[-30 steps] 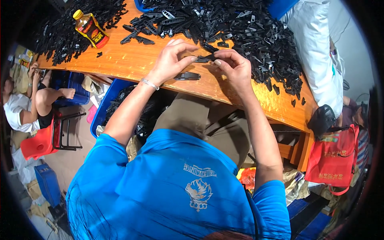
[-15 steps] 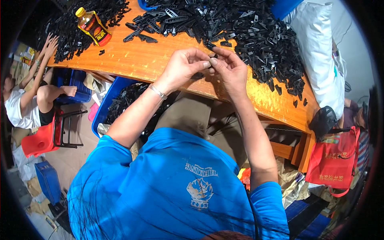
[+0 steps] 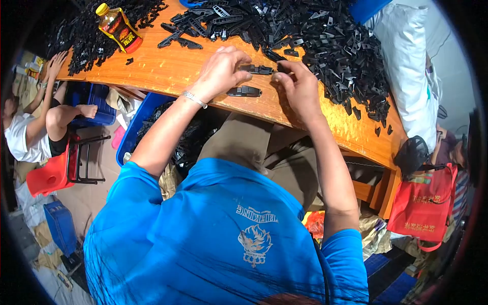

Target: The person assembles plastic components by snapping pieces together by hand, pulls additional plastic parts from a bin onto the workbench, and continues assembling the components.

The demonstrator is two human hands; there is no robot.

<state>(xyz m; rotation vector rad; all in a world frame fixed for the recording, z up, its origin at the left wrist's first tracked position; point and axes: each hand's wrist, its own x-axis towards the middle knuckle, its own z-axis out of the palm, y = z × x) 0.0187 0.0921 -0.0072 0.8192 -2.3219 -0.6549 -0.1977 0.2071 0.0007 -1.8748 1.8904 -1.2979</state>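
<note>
My left hand (image 3: 223,72) is over the table near its front edge, thumb and fingers apart. In the gap beside its thumb, the near end of a long black plastic part (image 3: 258,69) shows; the part appears to lie on the table between my hands. A second long black plastic part (image 3: 245,91) rests just below the left thumb, close to the edge. To the right, my right hand (image 3: 301,87) has its thumb and forefinger close together with a small black plastic piece (image 3: 280,67) between them, mostly hidden.
Heaps of black plastic parts (image 3: 335,56) cover the table's back and right. A drink bottle (image 3: 119,29) with a yellow cap stands back left. Below the table edge is a blue bin (image 3: 133,124) of black parts. Another person (image 3: 30,119) sits far left; a white sack (image 3: 406,71) leans at right.
My hands have moved apart from their fingertip-to-fingertip position. The left went left and slightly up, uncovering the two long parts; the right stayed near its place.
</note>
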